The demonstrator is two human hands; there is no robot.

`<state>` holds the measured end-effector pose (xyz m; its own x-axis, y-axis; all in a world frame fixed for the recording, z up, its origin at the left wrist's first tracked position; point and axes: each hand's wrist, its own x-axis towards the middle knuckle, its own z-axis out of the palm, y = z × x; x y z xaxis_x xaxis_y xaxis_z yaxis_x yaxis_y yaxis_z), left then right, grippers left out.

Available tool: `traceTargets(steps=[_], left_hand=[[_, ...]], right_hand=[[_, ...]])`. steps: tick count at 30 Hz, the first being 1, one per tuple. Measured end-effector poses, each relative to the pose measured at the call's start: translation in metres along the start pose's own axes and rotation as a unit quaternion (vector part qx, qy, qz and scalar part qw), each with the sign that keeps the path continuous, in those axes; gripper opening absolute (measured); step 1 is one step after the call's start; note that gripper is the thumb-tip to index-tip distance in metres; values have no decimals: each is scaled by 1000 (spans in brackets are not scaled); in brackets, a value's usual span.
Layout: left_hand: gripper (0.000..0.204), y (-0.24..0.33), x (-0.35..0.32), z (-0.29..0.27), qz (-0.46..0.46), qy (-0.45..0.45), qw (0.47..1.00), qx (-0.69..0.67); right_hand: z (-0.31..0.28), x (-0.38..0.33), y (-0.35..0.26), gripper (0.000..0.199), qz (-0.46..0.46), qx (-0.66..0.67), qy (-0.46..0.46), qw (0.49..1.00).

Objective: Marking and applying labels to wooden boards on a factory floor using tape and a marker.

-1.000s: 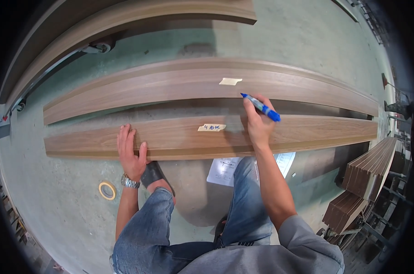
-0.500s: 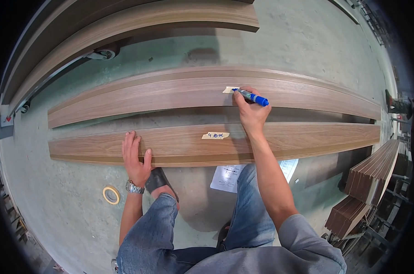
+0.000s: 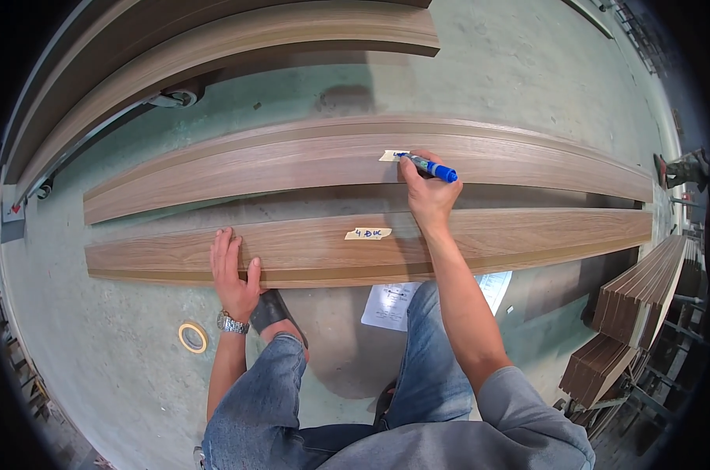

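Observation:
Two long wood-grain panels lie across in front of me, one beyond the other. My right hand [image 3: 433, 192] grips a blue marker pen [image 3: 431, 167], its tip at a piece of masking tape [image 3: 391, 156] on the far panel [image 3: 292, 160]. Some blue ink shows on that tape, partly hidden by the fingers. On the near panel [image 3: 308, 244] is another masking tape piece [image 3: 368, 233] bearing blue handwriting. My left hand [image 3: 233, 270] rests on the near panel's left part, fingers stretched out, with a metal watch [image 3: 231, 322] at the wrist.
A roll of masking tape [image 3: 193, 337] lies on the floor left of my feet. Printed sheets [image 3: 385, 306] lie by my legs. Stacked brown panels [image 3: 635, 301] stand at right, and more long panels [image 3: 316, 27] sit on a wheeled rack at upper left.
More blue ink shows on the far tape beside the pen tip. The right hand has shifted very slightly. At the far right, another person's foot has moved.

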<state>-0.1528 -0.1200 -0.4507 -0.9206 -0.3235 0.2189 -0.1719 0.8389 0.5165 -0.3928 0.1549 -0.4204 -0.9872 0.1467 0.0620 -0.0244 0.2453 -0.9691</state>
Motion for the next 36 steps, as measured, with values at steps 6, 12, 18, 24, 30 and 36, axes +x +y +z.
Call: traceTargets(steps=[6,12,18,24,30,36], left_hand=[[46,1,0,1,1,-4,1000,3],[45,1,0,-2,-5,-3,1000,3],[46,2,2,-1,-2,-2,1000,2],[46,1,-2,0,3,0,1000,3],[44,2,-3,2,1,-2,1000,0],[29,58,22,-44,-290,-85,882,-361]], right_hand=[[-8,1,12,18,-8,52,-40,998],[-21,-16,-12,45,-378,-266,-139,876],[-13,-18,-8,39,-342,-330,-208,855],[-26,-9,-4,46,-346,-308,-142,875],[-48,2,-13,46,-309,-393,-136,856],[-70,-64,-72,50,-381,-231,-110,889]])
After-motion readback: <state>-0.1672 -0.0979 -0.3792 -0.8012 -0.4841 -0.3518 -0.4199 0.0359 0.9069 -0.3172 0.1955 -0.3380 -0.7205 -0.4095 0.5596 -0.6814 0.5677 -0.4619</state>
